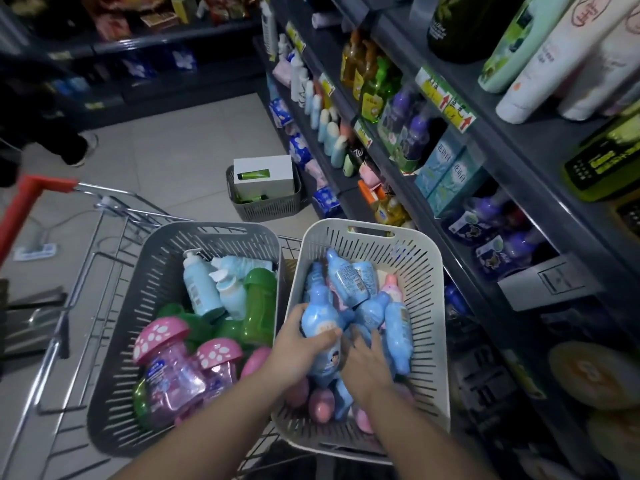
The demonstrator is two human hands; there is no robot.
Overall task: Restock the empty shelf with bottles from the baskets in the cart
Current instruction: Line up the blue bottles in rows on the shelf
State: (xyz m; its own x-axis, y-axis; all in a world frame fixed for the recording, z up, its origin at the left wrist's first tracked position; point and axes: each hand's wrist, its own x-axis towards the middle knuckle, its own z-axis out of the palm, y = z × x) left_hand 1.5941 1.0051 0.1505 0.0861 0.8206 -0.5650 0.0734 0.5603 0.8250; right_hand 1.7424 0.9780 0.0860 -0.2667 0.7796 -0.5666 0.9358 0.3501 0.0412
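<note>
A white slotted basket [424, 271] in the cart [104, 216] holds several blue bottles and some pink ones. My left hand [298, 348] grips a large blue bottle [320, 313] near the basket's left wall. My right hand [365, 367] reaches among the blue bottles beside it, fingers spread over them; what it holds is hidden. A grey basket [152, 271] to the left holds pale blue pump bottles [201, 289], green bottles [259, 303] and pink mushroom-cap bottles [162, 348]. A dark, bare stretch of shelf [485, 344] lies low on the right.
Stocked shelves [415, 109] run along the right side of the aisle. A small grey basket with a white box [265, 188] stands on the floor ahead. A person's leg and shoe [76, 147] are at the far left. The cart's red handle [31, 195] is at left.
</note>
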